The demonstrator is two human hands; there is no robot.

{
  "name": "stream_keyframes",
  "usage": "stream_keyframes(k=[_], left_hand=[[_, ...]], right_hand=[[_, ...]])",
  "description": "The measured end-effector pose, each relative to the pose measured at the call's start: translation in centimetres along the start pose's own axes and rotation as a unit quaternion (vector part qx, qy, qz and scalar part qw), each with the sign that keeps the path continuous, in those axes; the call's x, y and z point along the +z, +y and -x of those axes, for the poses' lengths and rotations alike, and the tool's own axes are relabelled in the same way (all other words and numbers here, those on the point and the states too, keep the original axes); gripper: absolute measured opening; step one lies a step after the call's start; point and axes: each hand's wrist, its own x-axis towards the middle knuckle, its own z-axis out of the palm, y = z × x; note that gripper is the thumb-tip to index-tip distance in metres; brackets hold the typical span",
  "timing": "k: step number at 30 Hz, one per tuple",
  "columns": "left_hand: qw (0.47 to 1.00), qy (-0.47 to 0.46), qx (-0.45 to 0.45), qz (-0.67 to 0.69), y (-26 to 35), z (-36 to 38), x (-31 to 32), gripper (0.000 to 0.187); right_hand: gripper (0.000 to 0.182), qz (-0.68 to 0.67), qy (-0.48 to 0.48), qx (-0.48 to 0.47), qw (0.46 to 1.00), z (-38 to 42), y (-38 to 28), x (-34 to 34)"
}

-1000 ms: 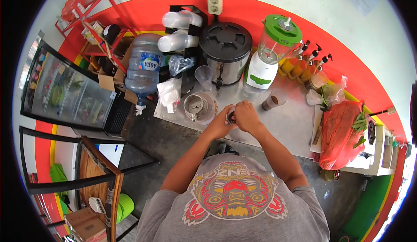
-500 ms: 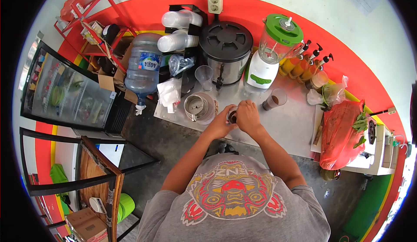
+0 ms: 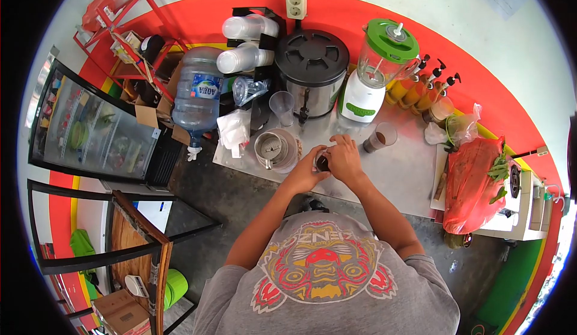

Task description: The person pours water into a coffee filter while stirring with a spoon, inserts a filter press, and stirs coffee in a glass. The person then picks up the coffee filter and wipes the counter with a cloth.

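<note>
A cup (image 3: 323, 164) with dark contents is close to my body over the metal table's front part. My left hand (image 3: 305, 171) is closed around its left side. From the right, my right hand (image 3: 345, 161) bends over the rim with its fingers closed; whatever is between them is hidden. To the right stands a clear plastic cup (image 3: 380, 137) partly filled with brown liquid. Left of my hands sits a metal container (image 3: 272, 147) with a blade-like piece inside, on a round clear base.
Behind are a steel drink dispenser (image 3: 312, 73), a green-and-white blender (image 3: 362, 99) and several pump bottles (image 3: 413, 92). A water jug (image 3: 198, 88), stacked plastic cups (image 3: 246, 57) and a white bag (image 3: 234, 129) are left. A red plastic bag (image 3: 472, 185) lies right.
My right hand has shifted slightly over the cup's rim, and more of the dark contents shows. My left hand stays around the cup.
</note>
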Motion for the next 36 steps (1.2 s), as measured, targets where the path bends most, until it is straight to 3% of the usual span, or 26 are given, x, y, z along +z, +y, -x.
stream_keyframes(k=[2,4,7,11,14,16,20,23,25,28,31,36], left_hand=[[1.000,0.008,0.021,-0.009,0.0,-0.1,0.0,0.087],[0.997,-0.025,-0.041,0.055,0.2,-0.1,-0.3,0.088],[0.999,-0.023,-0.031,0.033,0.3,-0.1,-0.4,0.088],[1.000,-0.017,-0.007,0.021,0.4,-0.1,-0.5,0.088],[0.998,-0.030,-0.034,0.037,0.0,-0.2,-0.3,0.088],[0.999,-0.009,-0.012,0.051,-0.5,-0.2,-0.1,0.088],[1.000,-0.012,-0.011,0.026,0.0,-0.1,-0.4,0.088],[0.997,-0.034,-0.038,0.063,0.2,0.0,-0.3,0.088],[0.997,-0.013,-0.022,0.070,-0.2,-0.1,-0.2,0.089],[0.999,-0.017,-0.022,0.036,0.4,0.0,-0.3,0.090],[0.998,-0.027,-0.028,0.054,0.3,0.1,-0.4,0.089],[0.999,-0.013,-0.023,0.041,0.2,0.1,-0.1,0.088]], right_hand=[[0.017,0.029,0.016,0.004,0.999,0.3,-0.1,-0.2],[0.014,0.045,-0.062,-0.002,0.997,0.5,-0.5,-0.9],[0.013,-0.041,0.011,-0.038,0.998,0.4,0.3,-0.7],[0.014,0.036,0.015,-0.020,0.999,0.8,-0.1,-1.0],[0.015,0.003,-0.061,-0.011,0.998,1.1,0.2,-0.8],[0.015,-0.060,0.006,-0.009,0.998,0.8,0.9,-0.7],[0.014,0.027,-0.002,-0.007,1.000,1.1,0.4,-1.2],[0.013,-0.019,-0.079,-0.016,0.997,1.2,0.0,-2.1],[0.012,-0.066,0.000,-0.020,0.998,0.9,0.5,-1.4],[0.011,-0.003,-0.014,-0.014,1.000,1.2,0.3,-1.3],[0.010,-0.024,-0.060,-0.053,0.997,1.2,0.2,-1.8],[0.010,-0.022,-0.015,-0.039,0.999,1.1,0.7,-1.6]])
